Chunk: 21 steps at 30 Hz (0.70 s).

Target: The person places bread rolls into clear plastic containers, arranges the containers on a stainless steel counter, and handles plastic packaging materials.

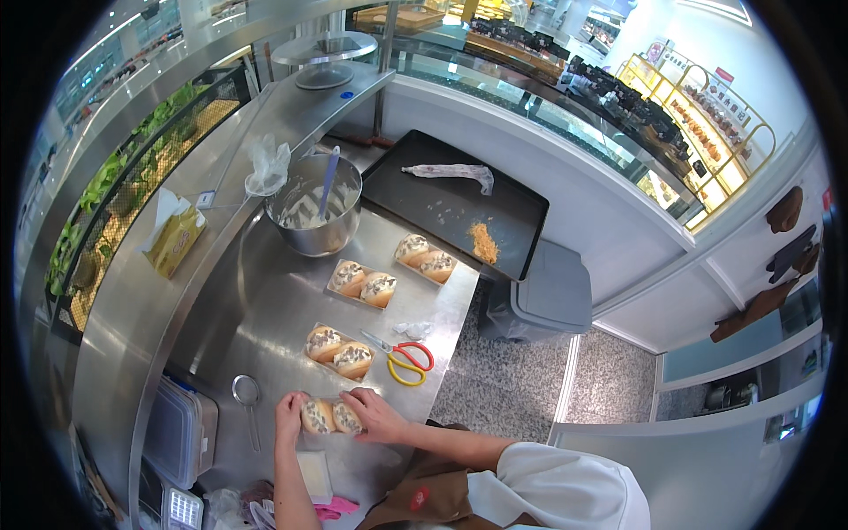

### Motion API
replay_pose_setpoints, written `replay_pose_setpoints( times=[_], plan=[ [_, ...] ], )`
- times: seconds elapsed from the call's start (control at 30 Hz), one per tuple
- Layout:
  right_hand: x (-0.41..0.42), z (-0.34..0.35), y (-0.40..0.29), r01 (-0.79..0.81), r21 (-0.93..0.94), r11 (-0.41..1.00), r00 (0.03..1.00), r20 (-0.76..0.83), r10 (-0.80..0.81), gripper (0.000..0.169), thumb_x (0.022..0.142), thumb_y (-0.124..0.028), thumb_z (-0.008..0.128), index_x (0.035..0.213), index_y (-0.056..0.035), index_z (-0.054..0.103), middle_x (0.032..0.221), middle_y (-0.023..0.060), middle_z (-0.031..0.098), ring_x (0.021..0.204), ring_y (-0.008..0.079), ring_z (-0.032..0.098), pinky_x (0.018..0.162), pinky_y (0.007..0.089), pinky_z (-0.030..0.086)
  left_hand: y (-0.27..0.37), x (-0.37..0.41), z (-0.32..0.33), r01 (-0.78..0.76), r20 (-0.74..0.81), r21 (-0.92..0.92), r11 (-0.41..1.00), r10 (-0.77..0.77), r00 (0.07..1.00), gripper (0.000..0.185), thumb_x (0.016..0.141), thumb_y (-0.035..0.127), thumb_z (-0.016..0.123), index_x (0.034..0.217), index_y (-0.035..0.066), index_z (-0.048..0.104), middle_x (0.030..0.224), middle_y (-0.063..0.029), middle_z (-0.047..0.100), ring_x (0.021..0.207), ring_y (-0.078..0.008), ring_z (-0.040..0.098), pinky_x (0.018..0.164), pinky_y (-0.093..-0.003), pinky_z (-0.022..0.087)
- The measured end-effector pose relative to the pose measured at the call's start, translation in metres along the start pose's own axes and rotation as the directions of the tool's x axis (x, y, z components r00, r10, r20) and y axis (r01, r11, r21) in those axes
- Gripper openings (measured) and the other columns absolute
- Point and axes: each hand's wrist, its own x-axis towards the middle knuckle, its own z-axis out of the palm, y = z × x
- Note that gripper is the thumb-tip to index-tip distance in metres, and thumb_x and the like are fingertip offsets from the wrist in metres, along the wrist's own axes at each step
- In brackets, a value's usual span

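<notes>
On the steel worktop, my left hand (290, 411) and my right hand (372, 412) grip opposite ends of a small tray of two filled buns (318, 417) with dark crumbs on top. Just beyond it lies a second tray of buns (352, 360), and farther off are a third (377, 289) and a fourth (414, 249). Scissors (405, 361) with red and yellow handles rest right of the second tray. A small round strainer (246, 391) lies to the left. The palms and some fingertips are hidden.
A steel mixing bowl (318, 238) holds white cream and a purple-handled spatula (329, 173). Behind it, a black baking tray (437, 205) carries a used piping bag (450, 171) and orange crumbs (484, 244). Plastic containers (173, 430) stand at the left; a grey bin (553, 285) stands beyond the worktop's right edge.
</notes>
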Motion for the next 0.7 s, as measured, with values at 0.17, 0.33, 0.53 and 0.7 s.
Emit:
replay_pose_setpoints(
  times=[0.17, 0.33, 0.53, 0.7],
  plan=[
    [-0.004, 0.011, 0.011, 0.019, 0.014, 1.000, 0.999, 0.028, -0.020, 0.099, 0.059, -0.019, 0.083, 0.141, 0.0005, 0.032, 0.131, 0.0220, 0.043, 0.121, 0.0396, 0.042, 0.104, 0.0448, 0.037, -0.025, 0.003, -0.008, -0.050, -0.066, 0.056, 0.997, 0.054, 0.996, 0.022, 0.097, 0.018, 0.053, 0.092, -0.002, 0.063, 0.089, -0.0048, 0.066, 0.083, -0.0124, 0.058, 0.078, -0.0286, 0.048],
    [0.000, 0.015, 0.011, -0.064, 0.091, 0.994, 0.998, 0.002, 0.064, 0.090, 0.058, -0.013, 0.081, 0.136, 0.0001, 0.038, 0.125, 0.0225, 0.049, 0.116, 0.0415, 0.046, 0.101, 0.0436, 0.040, -0.019, 0.007, -0.010, -0.154, -0.003, 0.152, 0.976, 0.156, 0.988, 0.025, 0.098, 0.022, 0.053, 0.101, 0.000, 0.065, 0.094, -0.0044, 0.067, 0.088, -0.0120, 0.060, 0.081, -0.0274, 0.048],
    [-0.007, 0.026, 0.015, 0.000, 0.027, 1.000, 0.999, -0.037, 0.001, 0.105, 0.063, -0.020, 0.084, 0.144, 0.0007, 0.021, 0.126, 0.0223, 0.044, 0.114, 0.0419, 0.044, 0.099, 0.0461, 0.040, 0.000, -0.009, -0.001, 0.030, -0.052, 0.037, 0.999, -0.028, 0.998, 0.021, 0.098, 0.019, 0.053, 0.097, 0.003, 0.066, 0.093, -0.0023, 0.067, 0.086, -0.0097, 0.060, 0.079, -0.0269, 0.048],
    [-0.006, 0.021, 0.016, 0.023, 0.054, 0.998, 0.999, -0.029, -0.022, 0.103, 0.060, -0.014, 0.084, 0.143, -0.0023, 0.024, 0.126, 0.0239, 0.042, 0.113, 0.0423, 0.045, 0.097, 0.0461, 0.041, 0.001, -0.010, 0.002, 0.093, -0.019, 0.004, 0.996, -0.093, 0.996, 0.025, 0.101, 0.021, 0.048, 0.095, 0.005, 0.065, 0.095, -0.0006, 0.064, 0.086, -0.0100, 0.058, 0.079, -0.0268, 0.048]
  ],
)
